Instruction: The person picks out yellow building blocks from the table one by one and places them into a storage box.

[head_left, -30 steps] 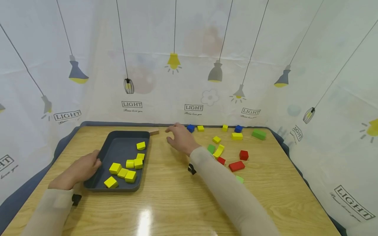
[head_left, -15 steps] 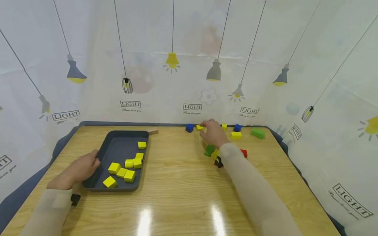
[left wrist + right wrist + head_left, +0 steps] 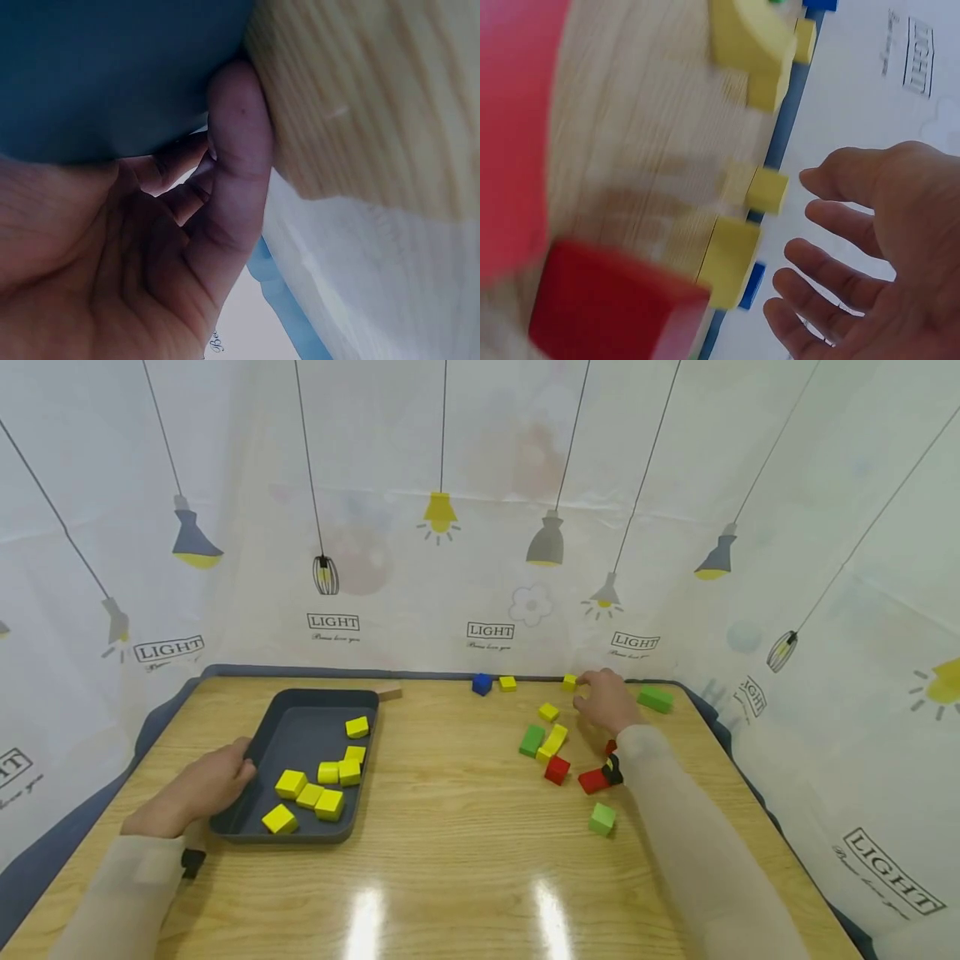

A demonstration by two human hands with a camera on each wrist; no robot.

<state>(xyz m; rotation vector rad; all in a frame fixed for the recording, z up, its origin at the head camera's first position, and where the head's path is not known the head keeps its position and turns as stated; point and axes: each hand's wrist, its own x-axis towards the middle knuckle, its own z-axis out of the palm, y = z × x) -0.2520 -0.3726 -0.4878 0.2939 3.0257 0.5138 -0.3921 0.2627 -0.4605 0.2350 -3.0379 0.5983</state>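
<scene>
**Right grip (image 3: 609, 703) farther from tray (image 3: 300, 727)**

I've swung it, spread and empty, near a yellow block (image 3: 570, 682) right of the tray; nothing's carried. My left grip (image 3: 208, 785) holds the tray's left side, yellow blocks (image 3: 328, 805) inside.

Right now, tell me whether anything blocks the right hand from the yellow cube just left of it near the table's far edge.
Nothing visible does: in the right wrist view, no block shows between the right hand and the yellow cube. A yellow oblong block lies beside the cube.
</scene>
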